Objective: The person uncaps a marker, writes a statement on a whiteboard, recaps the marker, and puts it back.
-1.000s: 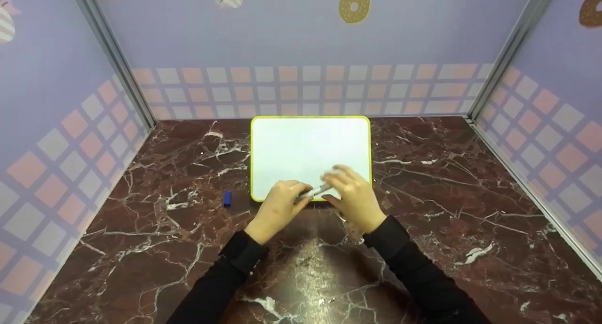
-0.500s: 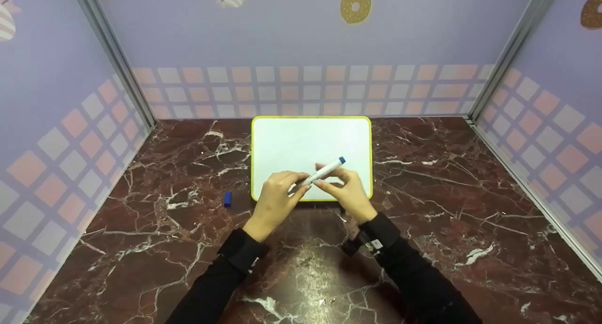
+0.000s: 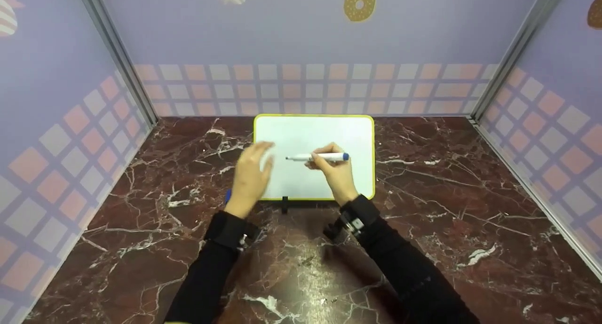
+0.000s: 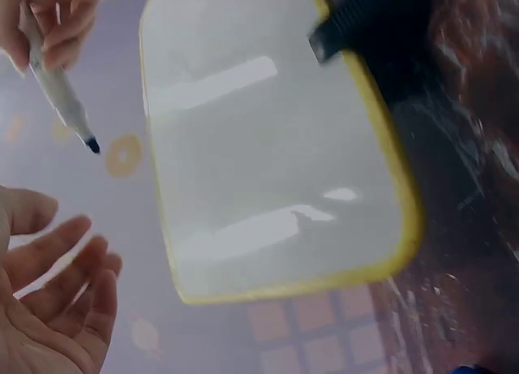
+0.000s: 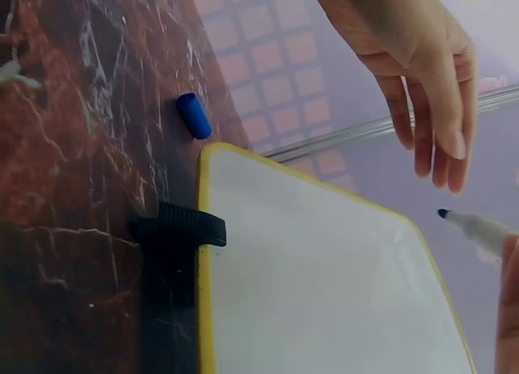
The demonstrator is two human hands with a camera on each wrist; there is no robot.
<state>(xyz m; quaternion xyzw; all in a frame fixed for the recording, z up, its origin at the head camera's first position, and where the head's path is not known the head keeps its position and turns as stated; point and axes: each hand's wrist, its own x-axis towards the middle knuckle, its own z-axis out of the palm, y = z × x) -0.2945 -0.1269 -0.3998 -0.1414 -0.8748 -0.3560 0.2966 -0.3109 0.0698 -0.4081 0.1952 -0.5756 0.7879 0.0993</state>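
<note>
Above the yellow-rimmed whiteboard (image 3: 343, 183) lying on the dark marble table (image 3: 447, 211), the right hand (image 3: 335, 171) pinches an uncapped marker (image 3: 317, 157), held roughly level with its tip pointing left. The left hand (image 3: 251, 173) hovers over the board's left edge with straight, spread fingers, holding nothing. A blue cap (image 5: 194, 115) lies on the table near the board's near-left corner, and a black clip (image 5: 180, 225), perhaps a stand, sits at the near edge.

The left hand (image 3: 250, 173) let go of the marker (image 3: 319, 157) and moved away to the whiteboard's (image 3: 314, 136) left edge, fingers spread loose. The right hand (image 3: 335, 172) carried the marker alone from the whiteboard's near edge up over its middle, turning it level with the tip pointing left.
</note>
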